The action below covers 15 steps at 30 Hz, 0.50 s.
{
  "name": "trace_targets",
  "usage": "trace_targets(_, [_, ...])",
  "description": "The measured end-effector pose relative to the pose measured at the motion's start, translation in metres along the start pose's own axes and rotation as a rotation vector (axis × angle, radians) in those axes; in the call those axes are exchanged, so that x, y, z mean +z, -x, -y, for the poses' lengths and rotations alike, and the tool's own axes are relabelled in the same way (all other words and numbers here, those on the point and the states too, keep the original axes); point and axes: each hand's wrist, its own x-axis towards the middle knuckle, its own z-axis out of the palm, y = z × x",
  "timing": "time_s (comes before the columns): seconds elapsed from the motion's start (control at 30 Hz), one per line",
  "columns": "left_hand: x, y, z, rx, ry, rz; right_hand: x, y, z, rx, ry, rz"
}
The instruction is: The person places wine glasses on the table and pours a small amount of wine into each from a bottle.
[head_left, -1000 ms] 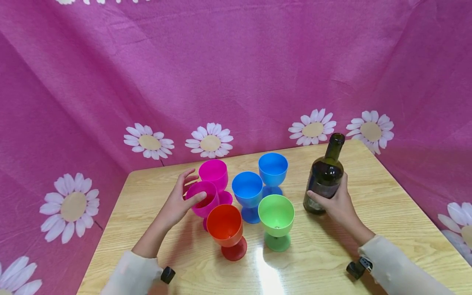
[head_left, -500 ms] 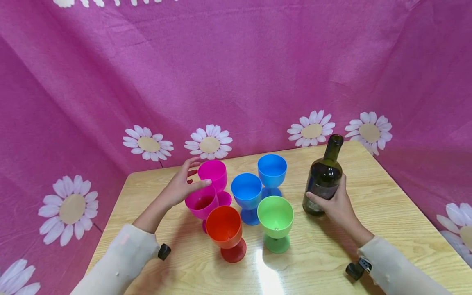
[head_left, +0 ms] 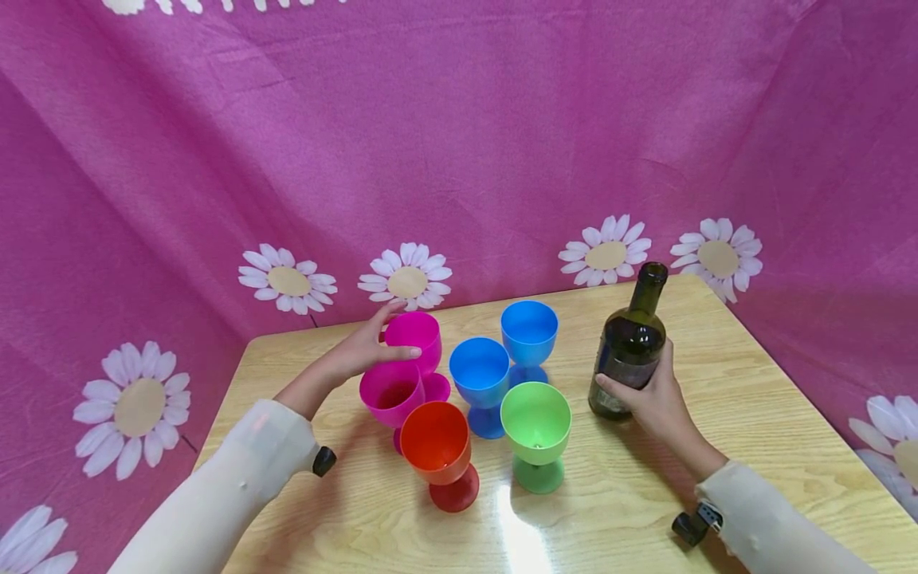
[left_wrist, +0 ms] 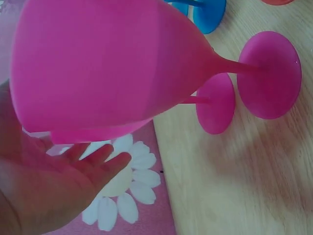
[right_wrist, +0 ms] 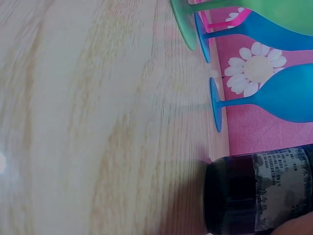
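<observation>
My left hand point(head_left: 361, 348) is at the far pink goblet point(head_left: 417, 336), thumb across its near side and fingers by its far left side. In the left wrist view the fingers point(left_wrist: 105, 169) look fairly straight beside the bowls; contact is unclear. Just in front stands the near pink goblet point(head_left: 393, 396), with dark red liquid inside; it fills much of the left wrist view. My right hand point(head_left: 656, 395) grips the lower body of a dark green wine bottle point(head_left: 633, 343), which stands upright on the table. Its printed label point(right_wrist: 281, 183) shows in the right wrist view.
An orange-red goblet point(head_left: 436, 442) and a light green goblet point(head_left: 536, 422) stand at the front of the group. Two blue goblets point(head_left: 480, 372) stand between the pink ones and the bottle. A magenta cloth with daisies point(head_left: 459, 159) surrounds the wooden table point(head_left: 602, 510).
My left hand has moved from the near pink goblet, away and slightly right, to the far pink one. The right hand and bottle have stayed in place.
</observation>
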Motion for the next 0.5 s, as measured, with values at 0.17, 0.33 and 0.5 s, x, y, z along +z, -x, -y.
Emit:
trace_targets(0.17, [0.0,-0.005,0.004,-0.012,0.046,0.045,0.0,0.0,0.0,0.009,-0.005,0.008])
trace_targets(0.33, [0.001,-0.011,0.008,-0.013,0.125,0.078,0.0,0.0,0.001,0.014,-0.004,0.017])
trace_targets(0.5, [0.003,-0.012,0.009,-0.016,0.167,0.092,-0.001,0.0,0.001,0.015,-0.001,0.01])
